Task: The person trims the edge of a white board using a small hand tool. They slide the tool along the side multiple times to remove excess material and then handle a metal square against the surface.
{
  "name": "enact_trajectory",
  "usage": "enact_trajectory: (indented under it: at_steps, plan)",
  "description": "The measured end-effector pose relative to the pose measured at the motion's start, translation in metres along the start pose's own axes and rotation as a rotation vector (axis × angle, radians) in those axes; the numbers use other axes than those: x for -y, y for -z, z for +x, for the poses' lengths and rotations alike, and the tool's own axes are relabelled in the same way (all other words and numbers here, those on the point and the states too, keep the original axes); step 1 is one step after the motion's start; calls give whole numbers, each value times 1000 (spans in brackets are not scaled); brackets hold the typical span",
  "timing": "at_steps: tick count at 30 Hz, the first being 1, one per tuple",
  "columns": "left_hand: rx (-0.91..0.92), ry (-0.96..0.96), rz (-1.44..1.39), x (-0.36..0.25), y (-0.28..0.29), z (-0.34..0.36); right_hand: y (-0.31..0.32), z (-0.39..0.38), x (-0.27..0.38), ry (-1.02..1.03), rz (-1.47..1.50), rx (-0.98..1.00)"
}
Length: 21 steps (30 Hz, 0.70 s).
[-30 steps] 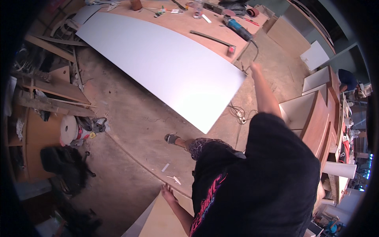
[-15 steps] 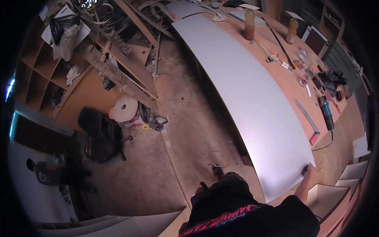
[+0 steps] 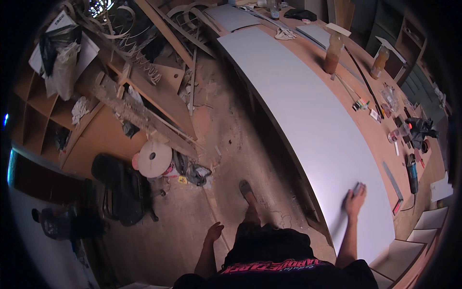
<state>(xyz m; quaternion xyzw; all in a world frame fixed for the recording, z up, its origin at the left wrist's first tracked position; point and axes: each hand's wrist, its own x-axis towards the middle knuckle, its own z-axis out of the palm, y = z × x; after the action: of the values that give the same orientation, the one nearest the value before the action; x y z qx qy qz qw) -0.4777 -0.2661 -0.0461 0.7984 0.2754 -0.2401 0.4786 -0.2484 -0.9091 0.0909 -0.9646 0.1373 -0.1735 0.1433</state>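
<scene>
A long pale grey-white panel (image 3: 308,135) lies along the near side of the wooden worktable. On its near end rests my right hand (image 3: 355,201), its fingers closed round a small grey block (image 3: 357,187) whose exact kind I cannot make out. My left hand (image 3: 214,232) hangs in the air over the floor, to the left of my body. Its fingers are loosely apart and hold nothing. Right of the panel's near part lie a metal try square (image 3: 392,180) and a blue-and-black power tool (image 3: 412,174).
Two bottles of brownish liquid (image 3: 333,57) stand on the worktable (image 3: 353,98). A black office chair (image 3: 120,188), a large white roll (image 3: 155,159) and leaning boards occupy the left. At the lower right are open drawer boxes (image 3: 399,255). Another person (image 3: 55,224) is far left.
My right hand has moved from the panel's near right edge onto its surface, farther from me. My left hand has come into view, and my foot now shows on the floor.
</scene>
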Motion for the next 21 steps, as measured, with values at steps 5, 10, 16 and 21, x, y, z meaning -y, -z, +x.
enact_trajectory:
  at_steps: [5, 10, 16, 21]
  plan:
    - [251, -303, 723, -2, 58, 110, -49, 31, 148, -187, -25, 229]
    - [217, 50, 617, -23, 147, 210, -91, 92, 245, -270, -29, 394]
    - [84, -676, 791, -157, 212, 318, -141, 173, 288, -528, -182, 438]
    - [213, 32, -264, -391, 181, 397, -185, 263, 263, -679, -324, 217]
